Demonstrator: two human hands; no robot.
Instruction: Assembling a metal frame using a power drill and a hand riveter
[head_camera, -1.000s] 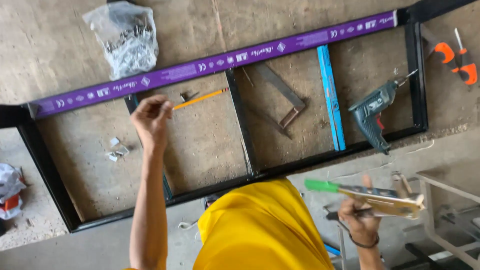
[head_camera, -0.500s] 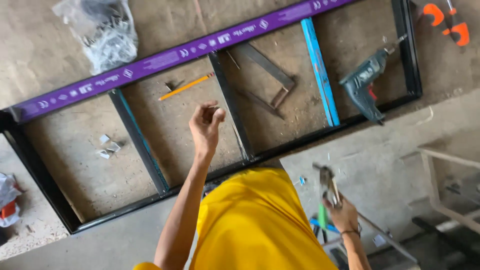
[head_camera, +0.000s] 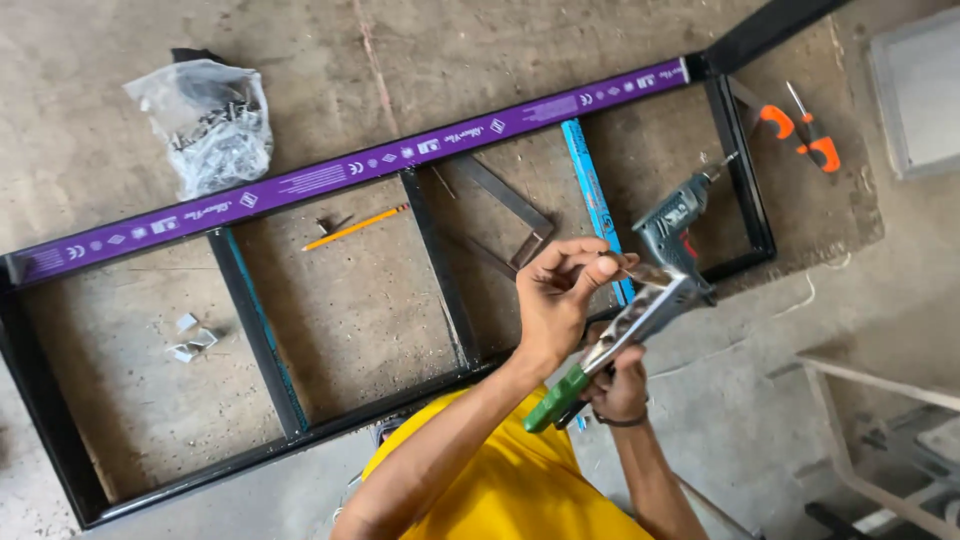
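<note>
Green-handled rivet gun, its bright metal body angled up to the right, is gripped in my right hand, fingers wrapped shut around the handles below the head; held so, the nose points toward my left hand; that hand is pinched nearly closed, thumb against fingertips, on what looks like a small rivet at the tool's nose, too small to name with certainty; both hands work above the concrete floor, just over the near rail of a black steel frame; a purple-wrapped bar forms the frame's far side; inside the frame lie a yellow pencil, a steel square and an electric drill; a bag of fasteners and orange-handled screwdrivers rest outside it, within reach.
</note>
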